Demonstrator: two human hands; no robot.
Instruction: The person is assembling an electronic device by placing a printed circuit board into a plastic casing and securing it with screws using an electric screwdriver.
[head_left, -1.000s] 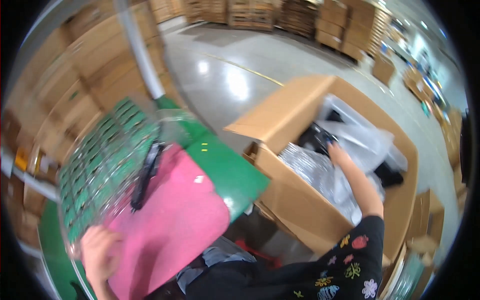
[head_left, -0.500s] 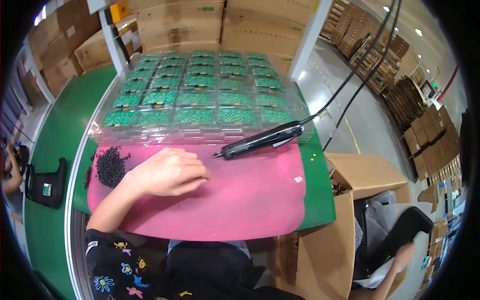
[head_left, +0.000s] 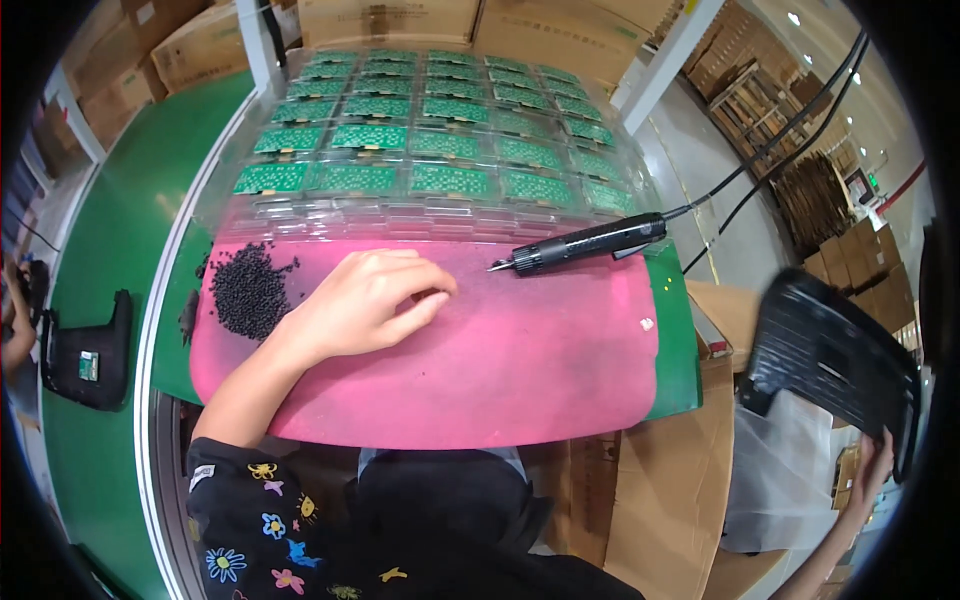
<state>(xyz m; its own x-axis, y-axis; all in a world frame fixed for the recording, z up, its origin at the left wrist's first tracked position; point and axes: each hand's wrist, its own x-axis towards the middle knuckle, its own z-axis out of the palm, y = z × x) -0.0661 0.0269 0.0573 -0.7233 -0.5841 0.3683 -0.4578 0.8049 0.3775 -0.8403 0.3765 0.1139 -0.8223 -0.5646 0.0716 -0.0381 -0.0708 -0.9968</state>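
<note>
My left hand [head_left: 375, 305] rests on the pink mat [head_left: 520, 370], fingers curled and thumb tip near the forefinger. Whether anything small sits inside it is hidden. Left of it lies a heap of small black screws [head_left: 250, 292]. Beyond its fingertips, to the right, a black electric screwdriver [head_left: 590, 243] lies on the mat, bit toward the left, cable running up. Far to the right, my right hand [head_left: 878, 462] grips a black plastic housing panel [head_left: 835, 365] by its lower edge, holding it tilted above an open cardboard box [head_left: 670, 470].
Clear plastic trays with rows of green circuit boards [head_left: 450, 182] stand behind the mat. On the green surface at left lies another black housing [head_left: 85, 350] with a small board on it; a person's arm [head_left: 18, 320] shows beside it. Cartons [head_left: 385, 22] stand behind.
My right hand has lifted the black housing panel up and out of the cardboard box. The left hand's fingers and thumb have loosened slightly. The view has shifted, tilting the scene.
</note>
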